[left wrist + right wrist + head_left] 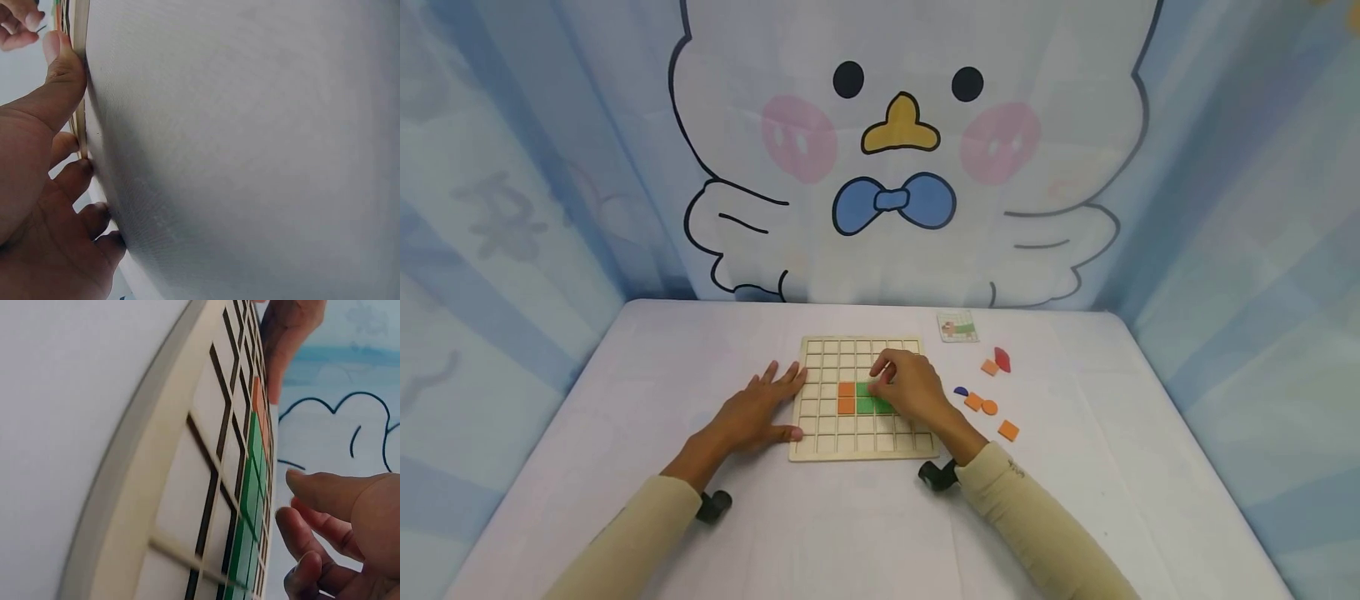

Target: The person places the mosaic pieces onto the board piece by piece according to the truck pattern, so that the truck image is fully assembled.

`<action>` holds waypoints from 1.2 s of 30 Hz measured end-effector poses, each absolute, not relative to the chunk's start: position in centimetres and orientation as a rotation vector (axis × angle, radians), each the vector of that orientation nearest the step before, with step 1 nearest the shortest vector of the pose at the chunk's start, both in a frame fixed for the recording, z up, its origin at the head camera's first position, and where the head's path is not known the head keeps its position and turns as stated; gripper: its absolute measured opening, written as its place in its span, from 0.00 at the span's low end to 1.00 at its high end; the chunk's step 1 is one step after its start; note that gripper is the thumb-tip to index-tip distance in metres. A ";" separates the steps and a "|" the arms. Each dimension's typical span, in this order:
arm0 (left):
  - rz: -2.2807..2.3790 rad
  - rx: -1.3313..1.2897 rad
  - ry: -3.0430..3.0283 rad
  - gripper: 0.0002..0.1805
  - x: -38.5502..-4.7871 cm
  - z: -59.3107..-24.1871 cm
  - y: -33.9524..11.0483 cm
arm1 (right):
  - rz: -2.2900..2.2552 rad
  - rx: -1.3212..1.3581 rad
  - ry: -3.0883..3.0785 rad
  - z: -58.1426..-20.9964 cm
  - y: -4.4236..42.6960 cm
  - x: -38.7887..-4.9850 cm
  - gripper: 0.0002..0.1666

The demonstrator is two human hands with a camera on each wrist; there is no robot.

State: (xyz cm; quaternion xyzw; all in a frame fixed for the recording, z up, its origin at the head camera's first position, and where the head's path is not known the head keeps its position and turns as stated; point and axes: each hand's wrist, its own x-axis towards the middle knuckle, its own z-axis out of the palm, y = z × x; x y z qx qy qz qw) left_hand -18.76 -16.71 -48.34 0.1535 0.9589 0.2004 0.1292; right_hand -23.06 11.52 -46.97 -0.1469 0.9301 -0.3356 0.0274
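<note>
Hands: 2. My left hand [756, 412] is spread loosely and grasps nothing; its thumb and at least one fingertip touch the near side of 1 wooden grid board [865, 456]. The board lies flat on the table [1075, 500], extending right from those fingertips and running beneath my right hand [913, 385]. Right fingers: bent, above the board. Whether they grasp a piece I cannot tell; the left wrist view shows one thin dark sliver by the tips, too small to identify.

Set in the grid, between my two hands: 2 orange tiles [846, 406], one nearer me than the other, the pair just left of my right fingertips. Touching or just beside them on the right, partly under those fingertips: green tiles [865, 405], at least 3; exact count hidden by the hand.

Loose, to the right of my right fingers: 3 orange squares [1009, 430], 1 orange disc [990, 407], 1 blue half-disc [960, 390], 1 red curved-edged piece [1003, 359]. Total 6. The blue one lies closest to that hand.

Beyond my right fingertips and rightward: 1 picture card [957, 327]. Behind the fingers, at my wrists: 2 dark devices [936, 477], one each.
</note>
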 end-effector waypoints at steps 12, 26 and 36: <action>0.579 0.428 2.771 0.58 -18.7 -47.8 -16.3 | -1.057 -0.247 2.939 -46.4 16.4 -23.2 0.09; 0.578 0.443 2.777 0.59 -18.8 -48.1 -16.5 | -1.020 -0.074 3.018 -46.5 21.7 -23.4 0.11; 0.575 0.443 2.786 0.58 -18.9 -48.4 -16.5 | -0.947 0.067 3.022 -46.8 23.9 -23.2 0.11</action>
